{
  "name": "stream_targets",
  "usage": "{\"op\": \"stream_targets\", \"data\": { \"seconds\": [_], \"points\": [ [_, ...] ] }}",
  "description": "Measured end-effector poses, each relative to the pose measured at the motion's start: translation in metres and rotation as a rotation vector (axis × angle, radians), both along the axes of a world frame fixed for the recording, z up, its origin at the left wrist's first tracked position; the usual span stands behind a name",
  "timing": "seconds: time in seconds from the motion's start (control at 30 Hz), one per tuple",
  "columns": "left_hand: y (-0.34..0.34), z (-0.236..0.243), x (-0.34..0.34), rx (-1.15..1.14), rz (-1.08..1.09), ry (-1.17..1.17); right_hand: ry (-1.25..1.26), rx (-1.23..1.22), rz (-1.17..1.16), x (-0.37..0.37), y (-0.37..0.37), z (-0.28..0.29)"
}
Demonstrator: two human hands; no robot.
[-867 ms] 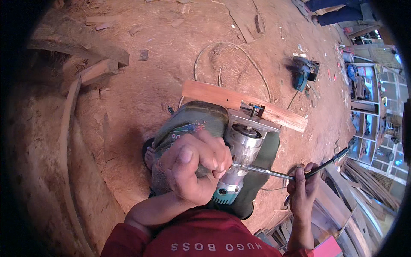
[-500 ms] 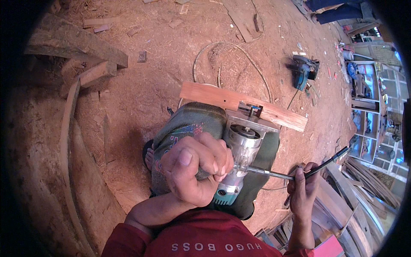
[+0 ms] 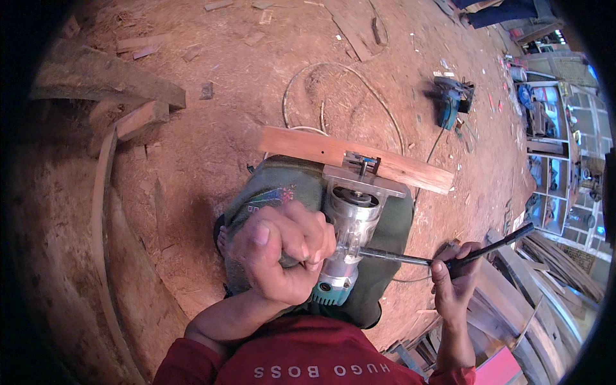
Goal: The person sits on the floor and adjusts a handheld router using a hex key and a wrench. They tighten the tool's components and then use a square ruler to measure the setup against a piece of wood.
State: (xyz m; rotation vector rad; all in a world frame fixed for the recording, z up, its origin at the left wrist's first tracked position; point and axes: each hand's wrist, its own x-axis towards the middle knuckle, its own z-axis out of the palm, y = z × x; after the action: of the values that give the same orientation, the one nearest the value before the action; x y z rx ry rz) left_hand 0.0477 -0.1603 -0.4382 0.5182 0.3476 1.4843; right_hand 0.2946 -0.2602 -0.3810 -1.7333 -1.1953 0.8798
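Teal-and-silver router (image 3: 351, 221), at five o'clock from centre, should sit steady on the lap (image 3: 382, 282) — right hand (image 3: 454, 282) pinches the metal rod (image 3: 394, 256), left hand (image 3: 282, 250) curls closed, whether around something I cannot tell.

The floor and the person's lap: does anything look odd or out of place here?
Two things, perhaps: the silver-and-teal power tool sits on the person's lap, an unusual support, and another teal power tool lies on the floor amid wood scraps. Nothing looks clearly damaged.
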Motion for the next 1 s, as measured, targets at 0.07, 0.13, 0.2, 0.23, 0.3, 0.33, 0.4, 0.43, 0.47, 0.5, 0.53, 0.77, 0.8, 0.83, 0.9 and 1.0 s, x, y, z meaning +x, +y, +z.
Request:
{"op": "stream_targets", "data": {
  "seconds": [0.07, 0.13, 0.2, 0.23, 0.3, 0.33, 0.4, 0.43, 0.47, 0.5, 0.53, 0.77, 0.8, 0.83, 0.9, 1.0],
  "points": [
    [0.0, 0.002, 0.0, -0.033, 0.001, 0.017, -0.061, 0.02, 0.009, 0.003, -0.003, -0.006],
    [0.0, 0.002, 0.0, -0.017, 0.007, 0.044, -0.131, 0.007, 0.007, 0.007, -0.009, -0.008],
    [-0.001, 0.002, 0.0, -0.002, 0.011, 0.047, -0.106, -0.008, -0.012, 0.008, -0.01, -0.008],
    [-0.001, 0.001, 0.001, 0.005, 0.012, 0.037, -0.079, -0.005, -0.033, 0.003, -0.01, -0.008],
    [-0.002, 0.001, 0.002, 0.011, 0.013, 0.026, -0.083, 0.032, -0.029, 0.002, -0.009, -0.01],
    [-0.002, 0.002, 0.001, 0.009, 0.012, 0.027, -0.114, 0.065, -0.004, 0.004, -0.009, -0.012],
    [-0.002, 0.003, 0.001, 0.005, 0.019, 0.032, -0.125, 0.126, 0.032, 0.006, -0.009, -0.016],
    [-0.003, 0.002, 0.002, 0.003, 0.026, 0.037, -0.106, 0.154, 0.043, 0.005, -0.008, -0.018],
    [-0.003, 0.002, 0.003, 0.001, 0.033, 0.043, -0.087, 0.181, 0.054, 0.005, -0.008, -0.021],
    [-0.003, 0.003, 0.002, -0.005, 0.029, 0.051, -0.163, 0.233, 0.108, 0.009, -0.008, -0.024],
    [-0.002, 0.003, 0.001, -0.012, 0.024, 0.059, -0.239, 0.284, 0.163, 0.016, -0.009, -0.027],
    [-0.002, 0.001, 0.002, -0.007, 0.024, 0.017, -0.664, 0.529, 0.408, 0.037, -0.004, -0.035],
    [-0.002, 0.001, 0.002, -0.008, 0.026, 0.028, -0.689, 0.569, 0.447, 0.038, -0.002, -0.035],
    [-0.002, 0.001, 0.002, -0.009, 0.027, 0.038, -0.631, 0.643, 0.47, 0.038, 0.002, -0.037],
    [-0.001, 0.001, 0.003, -0.005, 0.038, 0.07, -0.799, 0.267, 0.678, 0.048, -0.002, -0.004],
    [-0.001, 0.0, 0.005, 0.001, 0.049, 0.101, -0.793, 0.632, 0.703, 0.043, 0.007, -0.001]
  ]
}}
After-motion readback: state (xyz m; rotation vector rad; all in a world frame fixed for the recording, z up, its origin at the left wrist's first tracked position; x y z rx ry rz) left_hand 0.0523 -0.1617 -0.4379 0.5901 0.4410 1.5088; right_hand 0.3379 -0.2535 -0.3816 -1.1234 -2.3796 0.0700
